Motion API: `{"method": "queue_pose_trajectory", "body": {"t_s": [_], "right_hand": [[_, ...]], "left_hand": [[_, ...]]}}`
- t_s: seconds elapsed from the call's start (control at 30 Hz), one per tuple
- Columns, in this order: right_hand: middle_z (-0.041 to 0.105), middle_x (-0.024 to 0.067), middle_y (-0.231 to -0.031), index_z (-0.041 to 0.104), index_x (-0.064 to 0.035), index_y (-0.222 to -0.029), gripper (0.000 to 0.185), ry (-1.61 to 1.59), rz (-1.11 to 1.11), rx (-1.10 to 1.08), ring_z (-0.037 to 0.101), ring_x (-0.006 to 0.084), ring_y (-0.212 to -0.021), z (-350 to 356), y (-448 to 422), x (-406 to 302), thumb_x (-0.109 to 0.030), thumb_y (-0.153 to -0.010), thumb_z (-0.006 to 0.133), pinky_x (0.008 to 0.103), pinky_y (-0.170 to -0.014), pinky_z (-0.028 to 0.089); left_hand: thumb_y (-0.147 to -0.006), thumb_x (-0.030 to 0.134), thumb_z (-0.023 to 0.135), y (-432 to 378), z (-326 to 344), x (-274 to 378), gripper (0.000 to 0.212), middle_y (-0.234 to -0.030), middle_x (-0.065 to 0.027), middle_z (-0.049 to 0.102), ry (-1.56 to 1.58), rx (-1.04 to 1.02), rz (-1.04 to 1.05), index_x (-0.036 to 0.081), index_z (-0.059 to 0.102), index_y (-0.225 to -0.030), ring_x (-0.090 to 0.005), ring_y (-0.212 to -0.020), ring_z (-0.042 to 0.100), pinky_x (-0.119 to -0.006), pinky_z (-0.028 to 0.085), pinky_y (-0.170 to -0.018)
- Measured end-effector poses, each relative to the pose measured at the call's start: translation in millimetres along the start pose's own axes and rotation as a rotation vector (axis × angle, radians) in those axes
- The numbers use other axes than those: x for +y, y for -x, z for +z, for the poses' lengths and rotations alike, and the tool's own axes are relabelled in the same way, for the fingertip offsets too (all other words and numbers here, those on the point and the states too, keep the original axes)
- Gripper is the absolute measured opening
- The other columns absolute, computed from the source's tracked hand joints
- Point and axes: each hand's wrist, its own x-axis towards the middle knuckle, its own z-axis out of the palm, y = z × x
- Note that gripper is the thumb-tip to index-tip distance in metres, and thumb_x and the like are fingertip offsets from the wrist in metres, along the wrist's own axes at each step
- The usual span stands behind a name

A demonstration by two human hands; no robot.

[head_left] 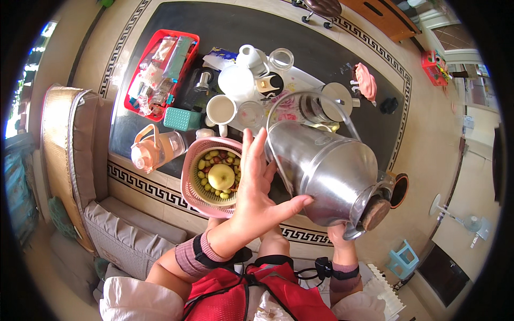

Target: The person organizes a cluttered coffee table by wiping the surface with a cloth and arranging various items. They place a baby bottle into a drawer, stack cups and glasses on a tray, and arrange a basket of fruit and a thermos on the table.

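A shiny metal thermos flask (pixel 321 168) with a cork stopper (pixel 376 212) is tilted, its mouth end towards me on the right. My right hand (pixel 339 234) is under its neck end and grips it; most of its fingers are hidden behind the metal. The hoop handle (pixel 311 98) of the flask arches over its far side. To the flask's left, my left hand (pixel 259 184) has its fingers spread, the thumb overlapping the metal wall; whether it touches cannot be told. Just left of this hand is a pink basket (pixel 190 164) with green-and-brown jujubes (pixel 207 164) and a yellow-green round fruit (pixel 221 177).
On the dark table (pixel 225 20) are a white mug (pixel 221 110), glass cups (pixel 250 114), a glass pot with a steel lid (pixel 336 101), a peach water bottle (pixel 156 150), a teal box (pixel 182 119) and a red tray (pixel 194 50) of packets. A grey sofa (pixel 128 228) is left.
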Motion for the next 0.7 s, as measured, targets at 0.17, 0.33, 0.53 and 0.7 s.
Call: {"method": "queue_pose_trajectory", "body": {"t_s": [0.17, 0.33, 0.53, 0.7], "right_hand": [[0.054, 0.0098, -0.133, 0.046, -0.0033, -0.137, 0.063, 0.004, -0.018, -0.014, 0.051, 0.0231, -0.125, 19, -12, 1, -0.01, -0.081, 0.074, 0.0392, -0.109, 0.038], [0.056, 0.009, -0.13, 0.048, -0.0034, -0.135, 0.06, 0.011, -0.031, -0.014, 0.054, 0.0225, -0.122, 36, -26, 3, -0.01, -0.081, 0.074, 0.039, -0.108, 0.04], [0.062, 0.0085, -0.115, 0.056, -0.003, -0.122, 0.038, 0.18, -0.076, -0.099, 0.061, 0.0198, -0.103, 20, -51, 29, -0.004, -0.086, 0.065, 0.0357, -0.092, 0.049], [0.065, 0.0069, -0.092, 0.059, 0.0013, -0.105, 0.02, 0.385, -0.171, -0.011, 0.063, 0.017, -0.082, 38, -79, 27, -0.003, -0.086, 0.052, 0.0332, -0.076, 0.052]], "left_hand": [[-0.075, -0.002, 0.079, -12, 2, 11, 0.115, -0.151, -0.0187, 0.032, -0.009, -0.034, 0.039, 0.007, -0.001, -0.157, -0.0279, -0.136, 0.041, -0.042, 0.035, -0.113], [-0.078, -0.005, 0.073, -18, 1, 23, 0.104, -0.152, -0.0204, 0.029, -0.317, -0.105, 0.038, 0.001, 0.004, -0.156, -0.03, -0.142, 0.036, -0.041, 0.035, -0.113], [-0.081, -0.006, 0.069, -19, -10, 11, 0.114, -0.156, -0.0261, 0.017, -0.188, -0.166, 0.037, 0.01, -0.016, -0.154, -0.0347, -0.146, 0.025, -0.047, 0.034, -0.112], [-0.082, -0.006, 0.064, -28, -21, -6, 0.108, -0.157, -0.0251, 0.017, -0.113, -0.125, 0.006, 0.009, -0.015, -0.154, -0.0347, -0.146, 0.025, -0.046, 0.032, -0.113]]}}
